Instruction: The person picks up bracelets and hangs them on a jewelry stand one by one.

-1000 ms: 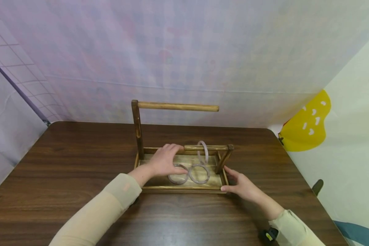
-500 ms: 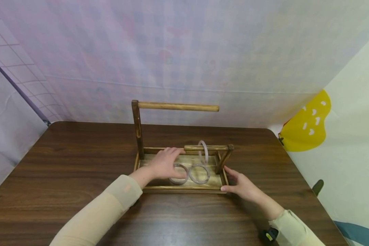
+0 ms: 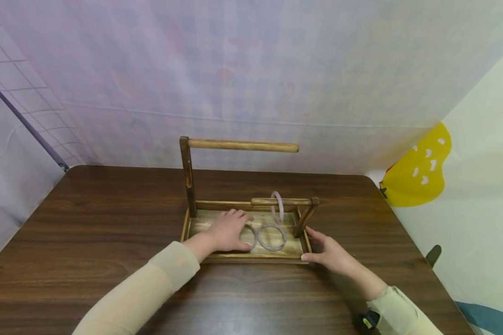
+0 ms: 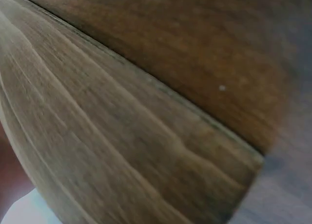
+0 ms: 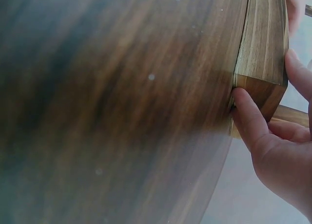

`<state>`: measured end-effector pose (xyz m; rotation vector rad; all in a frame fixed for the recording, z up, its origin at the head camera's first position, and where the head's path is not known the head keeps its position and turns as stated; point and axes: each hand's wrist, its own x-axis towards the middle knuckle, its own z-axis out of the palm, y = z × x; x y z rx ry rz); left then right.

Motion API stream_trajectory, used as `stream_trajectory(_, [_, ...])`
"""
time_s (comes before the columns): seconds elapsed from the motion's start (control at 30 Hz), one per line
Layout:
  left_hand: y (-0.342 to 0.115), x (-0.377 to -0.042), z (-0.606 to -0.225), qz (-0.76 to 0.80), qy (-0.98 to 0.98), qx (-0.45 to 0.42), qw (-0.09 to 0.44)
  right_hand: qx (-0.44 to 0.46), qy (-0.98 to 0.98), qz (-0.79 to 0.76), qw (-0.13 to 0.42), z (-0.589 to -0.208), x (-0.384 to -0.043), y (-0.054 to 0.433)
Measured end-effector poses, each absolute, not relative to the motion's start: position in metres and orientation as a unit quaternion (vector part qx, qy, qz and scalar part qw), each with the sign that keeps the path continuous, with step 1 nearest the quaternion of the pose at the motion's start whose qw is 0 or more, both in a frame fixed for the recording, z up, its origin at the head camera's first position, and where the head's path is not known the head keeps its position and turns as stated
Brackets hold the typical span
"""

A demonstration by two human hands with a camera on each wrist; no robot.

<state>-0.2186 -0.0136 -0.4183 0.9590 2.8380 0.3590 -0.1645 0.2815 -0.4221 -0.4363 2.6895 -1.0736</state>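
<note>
A wooden bracelet stand (image 3: 251, 260) with a shallow tray base, a tall post with a long upper bar and a short post with a lower bar stands on the table. One pale bangle (image 3: 281, 209) hangs on the lower bar. Another bangle (image 3: 271, 249) lies flat in the tray. Left of it lies a third bangle (image 3: 254, 239), partly covered by my left hand (image 3: 226, 232), whose thumb and fingers are spread apart over it. My right hand (image 3: 329, 253) grips the tray's near right corner; in the right wrist view its fingertips press the tray wall (image 5: 263, 44).
The dark wood table (image 3: 88, 260) extends around the stand. A pale patterned curtain (image 3: 251, 70) hangs behind it. Near the right sleeve is a small black device (image 3: 369, 320). The upper bar (image 3: 243, 145) reaches over the tray from the left post.
My left hand has moved down and toward the tray's near wall, over the left bangle; its fingers have come away from the lower bar's end. The right hand stays put.
</note>
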Motion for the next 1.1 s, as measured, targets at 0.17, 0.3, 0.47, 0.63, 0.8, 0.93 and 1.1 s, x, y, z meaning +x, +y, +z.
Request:
stream_trajectory(0.17, [-0.0092,-0.2192,-0.4196,0.087,0.944,0.312,0.067,-0.145,0.913,-0.366,0.108,-0.4231,-0.1643,0.2810])
stream_trajectory(0.3, [-0.0061,-0.2191,-0.4171,0.067,0.945,0.312,0.074,-0.146,0.912,-0.366,0.110,-0.4229,-0.1643,0.2818])
stream_trajectory(0.47, [-0.0042,-0.2184,-0.4147,0.058,0.943,0.318,0.077,-0.144,0.911,-0.370,0.111,-0.4225,-0.1643,0.2820])
stream_trajectory(0.63, [-0.0032,-0.2197,-0.4152,0.074,0.940,0.321,0.085,-0.151,0.912,-0.366,0.106,-0.4221,-0.1645,0.2818])
stream_trajectory(0.8, [-0.0040,-0.2197,-0.4147,0.101,0.938,0.317,0.095,-0.154,0.911,-0.366,0.107,-0.4214,-0.1641,0.2816])
stream_trajectory(0.93, [-0.0062,-0.2203,-0.4135,0.129,0.939,0.303,0.099,-0.158,0.911,-0.365,0.106,-0.4212,-0.1644,0.2815])
stream_trajectory(1.1, [-0.0110,-0.2221,-0.4121,0.178,0.934,0.292,0.099,-0.159,0.912,-0.363,0.106,-0.4211,-0.1644,0.2813])
